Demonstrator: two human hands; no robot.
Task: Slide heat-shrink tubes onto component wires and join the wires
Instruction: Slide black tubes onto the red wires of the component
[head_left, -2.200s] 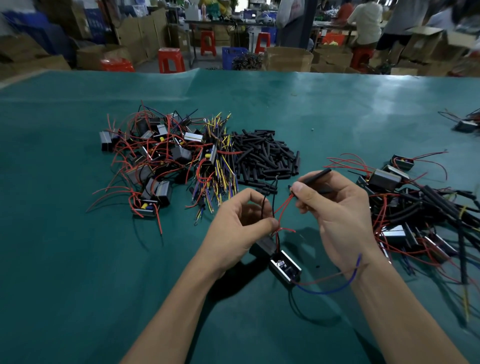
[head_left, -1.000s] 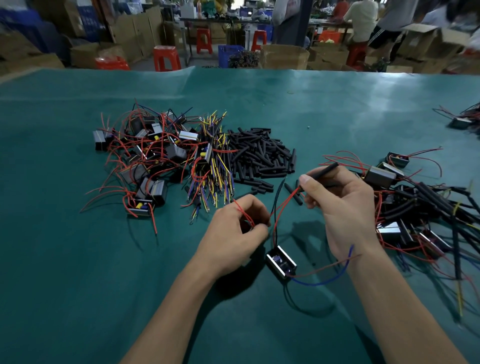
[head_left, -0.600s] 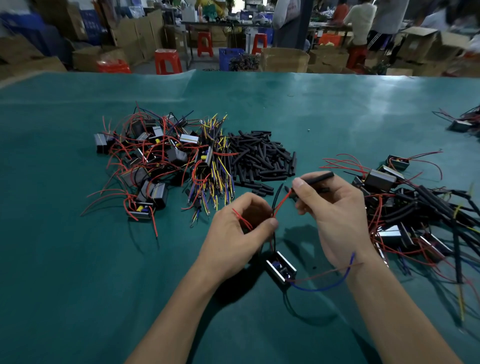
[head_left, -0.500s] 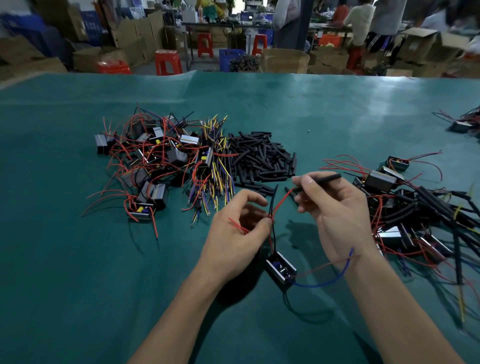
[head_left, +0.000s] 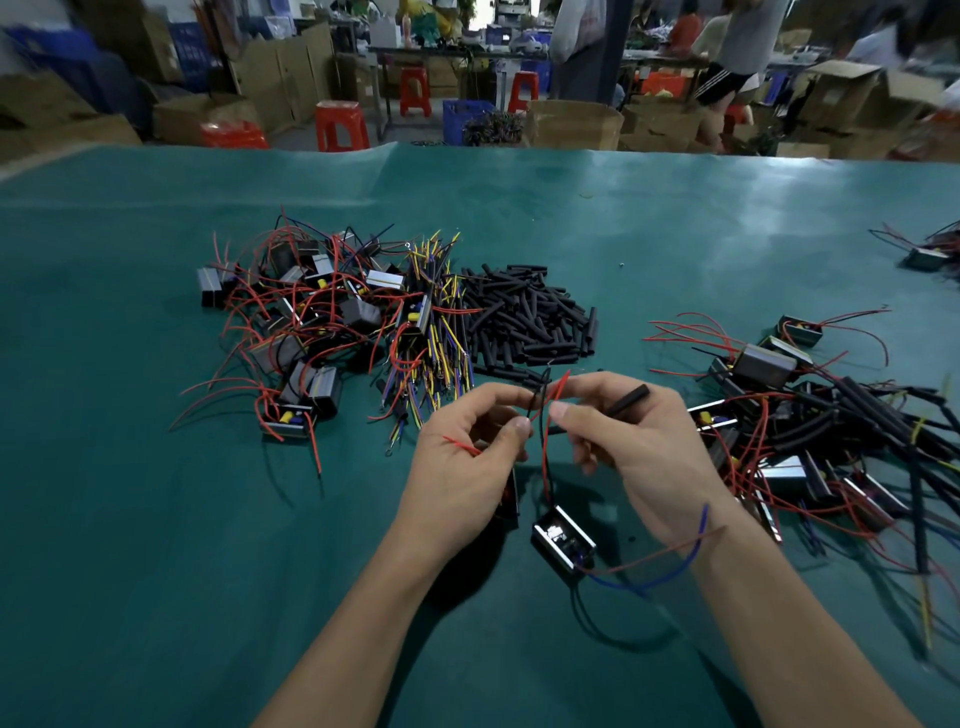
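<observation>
We note the green worktop carries 3 groups: unprocessed components far left, a heap of black heat-shrink tubes just right of them, and sleeved units at right. Near centre lies 1 component, its red wire and black wire rising up between our hands. Left hand pinches the black wire at thumb and forefinger, with a short red lead sticking out leftward. Right hand pinches the red wire near its tip and also holds 1 tube further back in the fingers, long axis pointing far-right, away from the wire ends. We judge the tube must be turned toward the red tip, which sits just left of it; right hand is nearer. Wire ends are close, not yet joined.
</observation>
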